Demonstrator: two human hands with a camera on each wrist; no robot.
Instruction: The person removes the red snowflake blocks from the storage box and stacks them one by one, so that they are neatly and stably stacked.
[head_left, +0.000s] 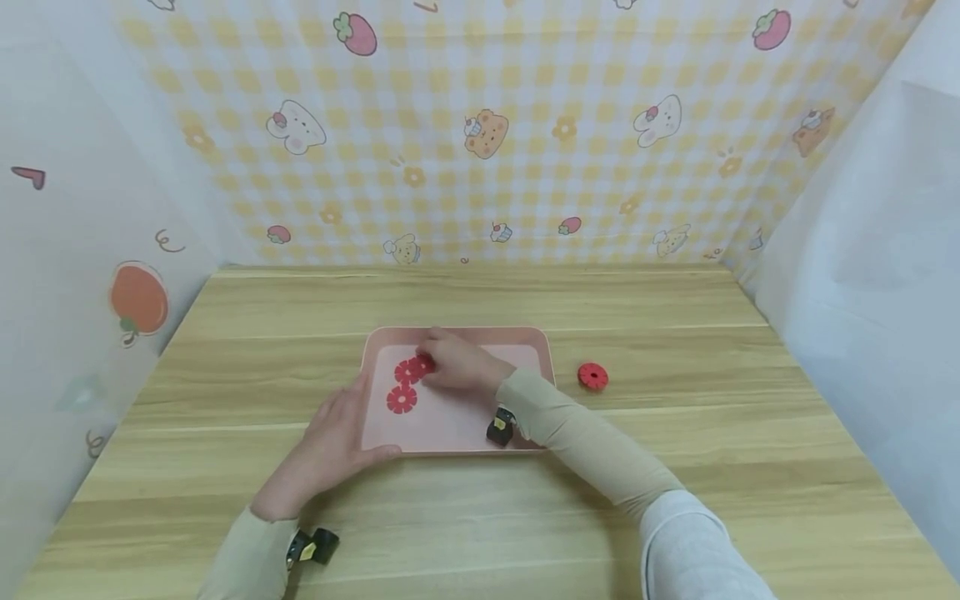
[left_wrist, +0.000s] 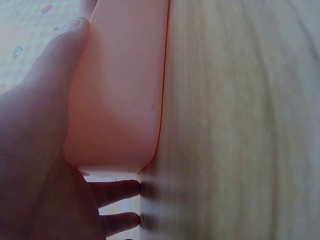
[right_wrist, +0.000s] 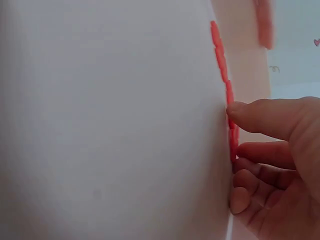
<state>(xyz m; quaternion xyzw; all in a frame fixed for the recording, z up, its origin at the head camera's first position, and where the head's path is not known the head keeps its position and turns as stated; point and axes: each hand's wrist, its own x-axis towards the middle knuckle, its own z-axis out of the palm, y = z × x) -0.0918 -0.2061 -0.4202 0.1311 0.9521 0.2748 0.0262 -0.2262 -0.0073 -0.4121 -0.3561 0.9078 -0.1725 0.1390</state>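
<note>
A pink tray [head_left: 450, 429] sits on the table with red notched interlocking discs [head_left: 402, 399] lying flat inside, toward its left. My right hand [head_left: 461, 362] reaches into the tray and pinches another red interlocking disc [right_wrist: 231, 117] between thumb and fingers, close against the tray floor; its fingers partly hide that disc in the head view. The left hand [head_left: 333, 437] rests at the tray's front left corner. Its thumb lies along the front rim, and its straight fingers extend past the corner by the left side, as the left wrist view shows.
To the right of the tray, a red disc [head_left: 592, 377] lies on the wooden table [head_left: 675, 333]. A yellow checked cloth [head_left: 525, 183] hangs behind the table, with pale sheets at both sides. Each wrist wears a small black camera [head_left: 501, 427].
</note>
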